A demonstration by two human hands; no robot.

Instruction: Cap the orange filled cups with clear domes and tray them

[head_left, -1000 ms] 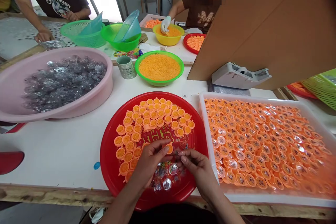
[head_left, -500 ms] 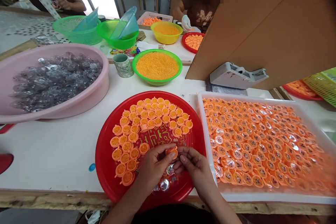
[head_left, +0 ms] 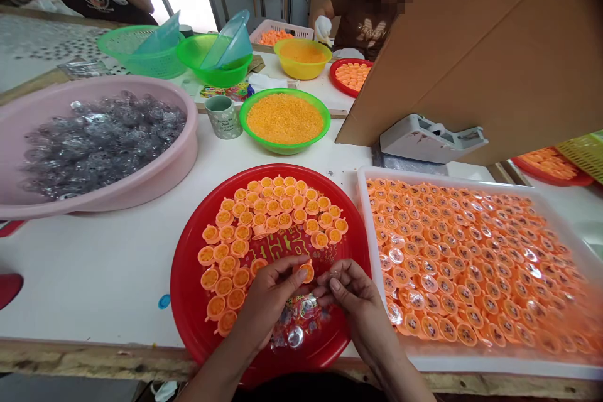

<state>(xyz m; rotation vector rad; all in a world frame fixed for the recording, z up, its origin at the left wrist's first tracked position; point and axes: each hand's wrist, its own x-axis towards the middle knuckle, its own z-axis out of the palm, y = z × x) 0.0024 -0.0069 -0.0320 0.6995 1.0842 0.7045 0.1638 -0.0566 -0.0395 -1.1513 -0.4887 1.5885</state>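
Note:
My left hand (head_left: 269, 298) pinches a small orange plastic cup (head_left: 307, 272) between thumb and fingers, above a round red tray (head_left: 185, 301). Just to the right, my right hand (head_left: 357, 300) has its fingers curled and pressed together; what they hold, if anything, is too small to make out. Rows of similar orange cups with yellow insides (head_left: 241, 248) lie in the left and far parts of the tray. Clear shiny discs (head_left: 295, 336) lie on the tray's near part, below my hands.
A white tray (head_left: 377, 342) of finished-looking orange pieces stands at right. At left is a pink basin (head_left: 188, 157) of clear caps. Behind are a green bowl of yellow granules (head_left: 285, 116), a mug (head_left: 223, 118), a tape dispenser (head_left: 431, 138) and a cardboard panel (head_left: 471, 44). Two people work across.
My hands have drawn slightly apart, and the orange cup now shows clear of my right fingers. Across the table, one person's gloved hand has risen and the other person's sheet has shifted.

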